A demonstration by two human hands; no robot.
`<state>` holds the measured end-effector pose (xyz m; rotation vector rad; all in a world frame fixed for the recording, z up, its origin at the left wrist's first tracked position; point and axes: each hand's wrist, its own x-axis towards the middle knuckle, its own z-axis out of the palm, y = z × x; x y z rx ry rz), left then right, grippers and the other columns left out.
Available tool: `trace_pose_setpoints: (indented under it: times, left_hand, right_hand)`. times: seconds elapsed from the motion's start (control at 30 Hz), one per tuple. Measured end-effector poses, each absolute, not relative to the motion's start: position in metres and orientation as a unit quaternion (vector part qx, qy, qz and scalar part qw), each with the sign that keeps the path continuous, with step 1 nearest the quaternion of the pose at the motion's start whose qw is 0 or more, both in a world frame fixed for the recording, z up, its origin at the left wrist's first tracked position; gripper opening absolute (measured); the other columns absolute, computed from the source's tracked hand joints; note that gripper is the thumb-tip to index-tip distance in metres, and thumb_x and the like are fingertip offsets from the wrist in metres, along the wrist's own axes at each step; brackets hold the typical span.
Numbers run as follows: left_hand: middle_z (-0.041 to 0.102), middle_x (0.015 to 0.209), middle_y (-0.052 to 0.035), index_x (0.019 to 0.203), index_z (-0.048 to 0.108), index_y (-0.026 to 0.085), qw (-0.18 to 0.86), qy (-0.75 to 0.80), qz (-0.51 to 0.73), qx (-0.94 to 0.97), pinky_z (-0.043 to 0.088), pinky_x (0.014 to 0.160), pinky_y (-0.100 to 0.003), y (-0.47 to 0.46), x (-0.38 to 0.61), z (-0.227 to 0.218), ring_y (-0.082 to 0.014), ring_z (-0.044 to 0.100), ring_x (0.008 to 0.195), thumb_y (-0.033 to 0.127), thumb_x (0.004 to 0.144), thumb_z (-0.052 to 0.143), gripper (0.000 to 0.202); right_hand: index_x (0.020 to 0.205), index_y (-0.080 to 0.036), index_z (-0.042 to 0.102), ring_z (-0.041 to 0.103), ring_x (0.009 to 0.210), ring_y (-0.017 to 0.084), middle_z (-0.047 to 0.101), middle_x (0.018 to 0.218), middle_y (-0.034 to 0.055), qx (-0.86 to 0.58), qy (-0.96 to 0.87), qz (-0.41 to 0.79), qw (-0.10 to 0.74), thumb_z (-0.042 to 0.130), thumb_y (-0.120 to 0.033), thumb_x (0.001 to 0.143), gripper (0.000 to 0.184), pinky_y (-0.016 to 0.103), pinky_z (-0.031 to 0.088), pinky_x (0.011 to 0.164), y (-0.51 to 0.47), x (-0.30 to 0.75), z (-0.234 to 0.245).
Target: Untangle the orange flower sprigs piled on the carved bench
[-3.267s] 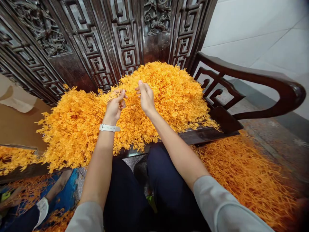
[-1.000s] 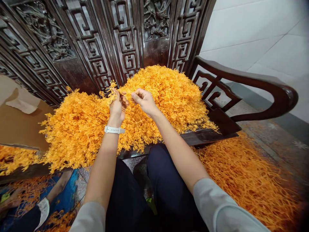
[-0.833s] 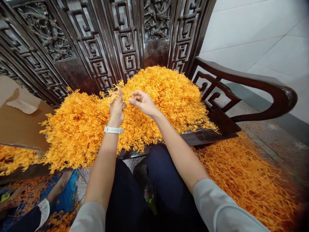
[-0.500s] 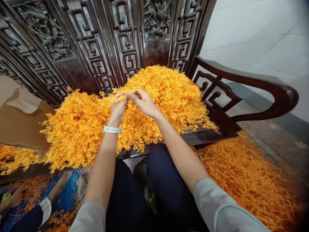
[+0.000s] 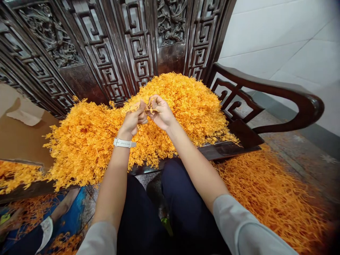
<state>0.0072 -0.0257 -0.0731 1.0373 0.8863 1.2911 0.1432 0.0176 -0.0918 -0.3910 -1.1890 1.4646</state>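
Observation:
A large heap of orange-yellow plastic flower pieces [image 5: 186, 102] covers the dark wooden bench seat. Above its middle, my left hand [image 5: 134, 119] is closed on an orange plastic flower piece, part of which shows along the fingers. Close beside it, my right hand [image 5: 161, 112] pinches thin orange stems that stick out between its thumb and fingers. The two hands are nearly touching at the fingertips. Exactly where one piece ends and another begins is too small to make out. A pale watch strap [image 5: 123, 143] circles my left wrist.
The bench has a carved wooden back [image 5: 171, 56] and a curved armrest [image 5: 281, 86] on the right. A cardboard box [image 5: 29, 141] stands at the left. Loose orange stems [image 5: 268, 191] pile on the floor at right. Another person's leg [image 5: 65, 205] shows at lower left.
My hands have parted slightly at the fingertips, and my right hand has turned so that more of its palm side shows. Orange stems now show between its fingers.

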Motion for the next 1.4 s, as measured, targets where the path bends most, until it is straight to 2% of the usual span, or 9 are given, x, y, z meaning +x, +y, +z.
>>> trace_pose_setpoints:
  times: [0.2,0.4,0.5,0.6,0.7,0.93,1.23,1.3,1.4]
  left_hand:
    - [0.016,0.048,0.011,0.071,0.06,0.019,0.615,0.357,0.592,0.379,0.028,0.039,-0.019,-0.027,0.004,-0.071,-0.0045,0.017,0.036,0.048,0.1,0.071,0.042]
    - [0.065,0.075,-0.0019,0.093,0.071,0.021,0.587,0.312,0.668,0.334,0.056,0.062,-0.023,-0.016,-0.002,-0.072,-0.01,0.063,0.061,0.038,0.105,0.064,0.022]
    - [0.077,0.101,-0.0083,0.104,0.073,0.021,0.558,0.322,0.691,0.329,0.061,0.083,-0.028,-0.013,-0.005,-0.075,-0.0168,0.074,0.09,0.031,0.106,0.057,0.019]
    - [0.077,0.117,-0.0092,0.111,0.073,0.022,0.546,0.32,0.697,0.337,0.06,0.092,-0.031,-0.013,-0.008,-0.076,-0.0213,0.074,0.111,0.029,0.104,0.059,0.017]
    - [0.076,0.125,-0.0093,0.113,0.073,0.023,0.534,0.317,0.696,0.36,0.059,0.091,-0.031,-0.013,-0.009,-0.077,-0.0243,0.072,0.119,0.03,0.098,0.069,0.016]
    - [0.074,0.095,-0.0022,0.106,0.072,0.025,0.507,0.361,0.706,0.339,0.056,0.076,-0.022,-0.008,0.0,-0.083,-0.0124,0.069,0.082,-0.004,0.082,0.069,0.037]
    - [0.067,0.088,0.004,0.098,0.073,0.027,0.51,0.341,0.745,0.26,0.053,0.073,-0.014,0.005,-0.023,-0.087,-0.0018,0.059,0.068,-0.015,0.076,0.054,0.051]
    - [0.068,0.086,0.0044,0.087,0.07,0.024,0.516,0.33,0.756,0.23,0.053,0.073,-0.013,0.005,-0.038,-0.087,-0.0013,0.059,0.067,-0.016,0.078,0.053,0.045]
    - [0.074,0.093,0.0026,0.083,0.069,0.023,0.511,0.319,0.768,0.22,0.055,0.076,-0.014,0.001,-0.047,-0.084,-0.0046,0.066,0.077,-0.006,0.089,0.06,0.032]
  right_hand:
    - [0.112,-0.027,0.058,0.049,0.074,0.018,0.051,0.085,0.0034,-0.26,-0.512,0.485,0.66,0.047,-0.049,0.104,0.026,0.034,0.049,0.069,0.039,0.172,-0.087]
    - [0.126,-0.019,0.065,0.062,0.108,0.021,0.06,0.135,0.0144,-0.46,-0.542,0.368,0.599,0.071,-0.02,0.089,0.038,0.041,0.053,0.099,0.046,0.169,-0.118]
    - [0.108,-0.019,0.07,0.064,0.094,0.018,0.07,0.114,0.0105,-0.408,-0.562,0.392,0.603,0.062,-0.038,0.1,0.021,0.037,0.054,0.092,0.038,0.161,-0.114]
    - [0.092,-0.02,0.067,0.059,0.07,0.014,0.066,0.079,0.0039,-0.332,-0.556,0.51,0.566,0.056,-0.065,0.1,0.047,0.029,0.05,0.07,0.026,0.156,-0.104]
    - [0.083,-0.019,0.065,0.054,0.066,0.013,0.062,0.073,0.0013,-0.292,-0.604,0.527,0.522,0.069,-0.07,0.09,0.052,0.028,0.044,0.064,0.018,0.151,-0.102]
    - [0.083,-0.021,0.059,0.053,0.069,0.013,0.058,0.073,-0.0015,-0.209,-0.646,0.518,0.52,0.079,-0.049,0.089,0.034,0.032,0.045,0.07,0.012,0.141,-0.105]
    - [0.079,-0.026,0.052,0.047,0.061,0.014,0.046,0.062,-0.0037,-0.018,-0.607,0.597,0.524,0.079,-0.072,0.079,0.054,0.034,0.048,0.064,-0.006,0.165,-0.08]
    - [0.089,-0.027,0.056,0.053,0.07,0.017,0.054,0.073,-0.0002,-0.085,-0.606,0.559,0.56,0.072,-0.071,0.084,0.047,0.037,0.054,0.07,-0.001,0.171,-0.082]
    - [0.125,-0.027,0.06,0.062,0.097,0.023,0.063,0.115,0.0101,-0.298,-0.611,0.469,0.564,0.067,-0.039,0.092,0.037,0.044,0.058,0.085,0.014,0.166,-0.098]
